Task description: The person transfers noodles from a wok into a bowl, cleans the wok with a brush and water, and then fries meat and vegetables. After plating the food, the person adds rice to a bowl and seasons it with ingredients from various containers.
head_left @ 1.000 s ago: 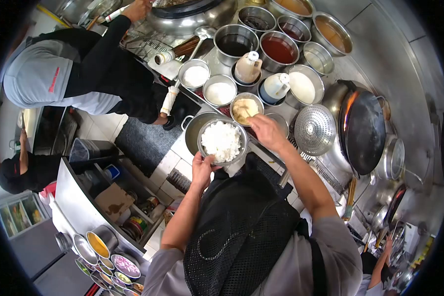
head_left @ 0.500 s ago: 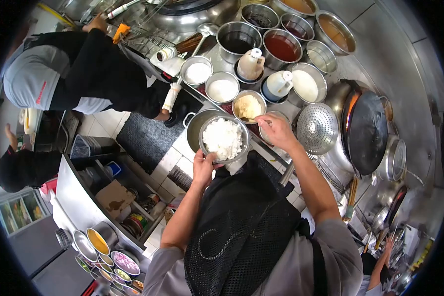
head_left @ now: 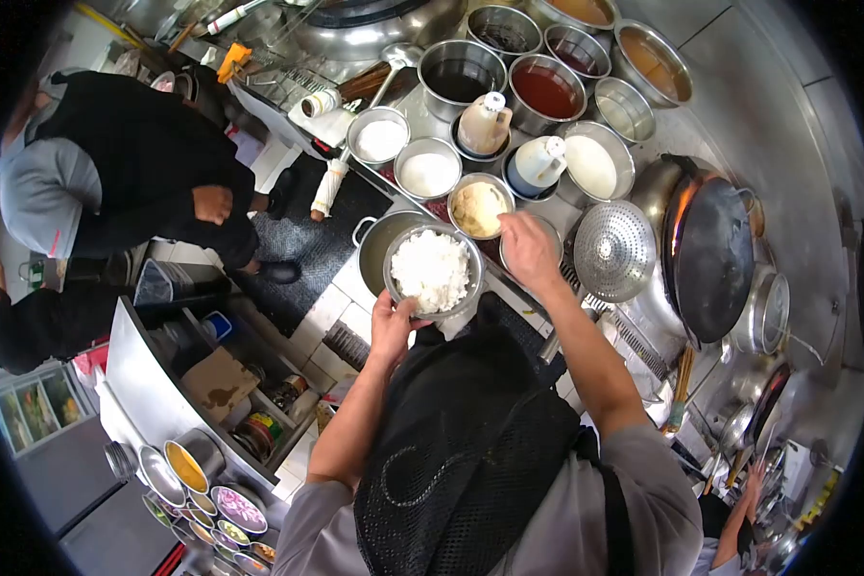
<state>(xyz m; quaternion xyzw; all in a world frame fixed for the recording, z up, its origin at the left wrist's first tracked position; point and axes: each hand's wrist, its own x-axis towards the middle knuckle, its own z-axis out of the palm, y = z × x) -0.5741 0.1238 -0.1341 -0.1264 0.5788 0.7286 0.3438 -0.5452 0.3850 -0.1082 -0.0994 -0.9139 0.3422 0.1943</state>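
Note:
My left hand (head_left: 394, 326) grips the near-left rim of a round metal bowl (head_left: 476, 288) filled with white rice (head_left: 432, 269). The bowl is over a larger metal pot (head_left: 370, 252) with a loop handle, covering part of its mouth. My right hand (head_left: 531, 248) is closed, fingertips together at the near-right rim of a small container of pale yellow powder (head_left: 480, 205). What those fingers pinch is hidden. Another round container (head_left: 550, 235) lies partly under that hand. Right of it sits a perforated metal strainer (head_left: 616, 252).
Beyond stand bowls of white granules (head_left: 428, 175), dark sauce (head_left: 456, 82) and red sauce (head_left: 545, 88), plus two jugs (head_left: 484, 125). At right, a black wok (head_left: 715, 259) sits by orange flame. A co-worker (head_left: 144, 173) stands left; an open drawer (head_left: 240, 384) is lower left.
My right hand has shifted slightly left and down, its wrist turned; the spoon end seen in the powder before is no longer distinct. The co-worker has turned and drawn an arm back from the stove.

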